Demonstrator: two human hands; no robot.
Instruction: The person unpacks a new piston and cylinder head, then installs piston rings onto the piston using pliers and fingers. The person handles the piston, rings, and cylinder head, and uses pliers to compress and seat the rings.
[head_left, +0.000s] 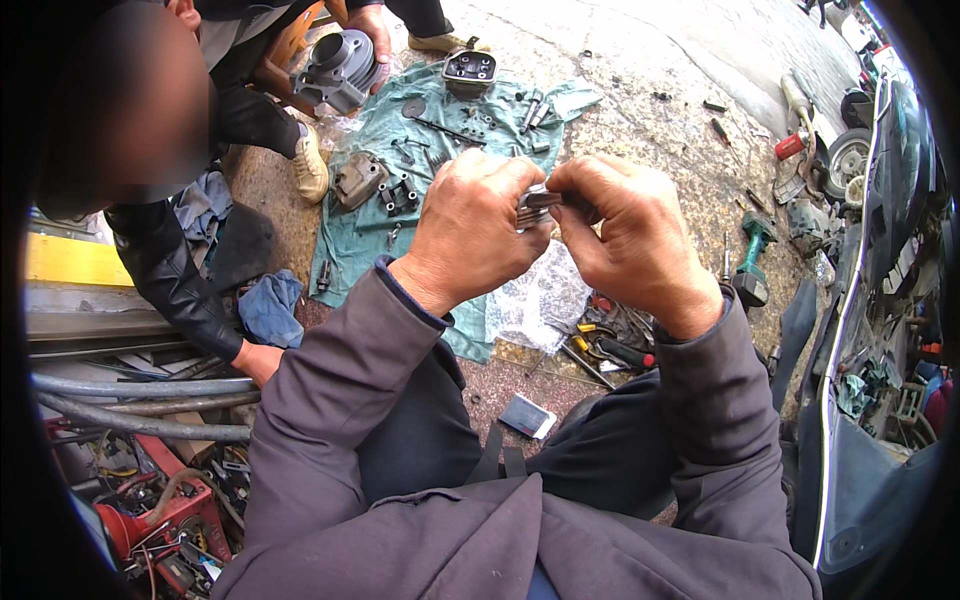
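Observation:
In front of my chest both hands meet at a small silvery piston [537, 206] with ridges around its side; much of it is hidden by fingers. My left hand [478, 225] wraps around it from the left. From the right, my right hand [632, 225] pinches at its upper edge, fingers bent. Below them lies a teal cloth [345, 240] spread with engine parts. A grey cylinder head [470, 72] sits near its far edge, and a brownish metal cover [360, 180] rests at the left beside a dark rocker assembly [399, 196].
At the far left a co-worker's hand [372, 35] holds a finned engine cylinder [342, 68]. Clear plastic wrap [545, 295] and pliers [597, 335] lie nearer me. A green cordless drill [752, 260] stands right, near a scooter body [890, 200]. Metal pipes [150, 385] run along the left.

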